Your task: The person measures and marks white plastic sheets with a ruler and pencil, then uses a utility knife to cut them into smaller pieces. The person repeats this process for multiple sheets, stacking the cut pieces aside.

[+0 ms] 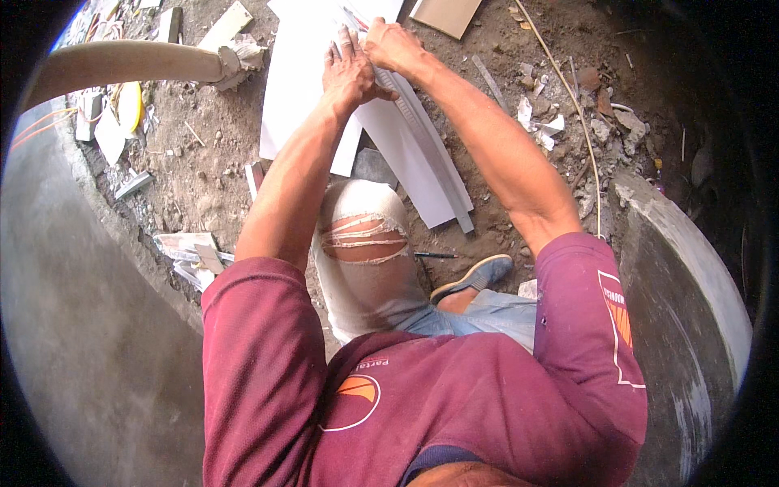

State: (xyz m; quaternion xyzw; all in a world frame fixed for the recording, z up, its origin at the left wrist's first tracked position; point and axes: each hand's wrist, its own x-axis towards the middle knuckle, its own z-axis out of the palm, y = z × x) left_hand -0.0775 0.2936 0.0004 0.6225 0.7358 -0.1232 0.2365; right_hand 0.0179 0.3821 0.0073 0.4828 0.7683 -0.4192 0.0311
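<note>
White flat panels lie on the ground ahead of my knees. Along one narrower white panel runs a long grey ridged strip, which looks like a metal profile. My left hand presses down flat on the panel and strip, fingers forward and thumb out to the side across the strip. Just beyond it, to the right, my right hand is closed, with its fingers curled over the strip's far part. Whatever it grips is hidden by the hand itself.
A curved pale pipe reaches in from the left. Rubble and scraps litter the soil at right, beside a thin cable. Low concrete walls flank both sides. A dark pen-like stick lies near my shoe. A brown board lies ahead.
</note>
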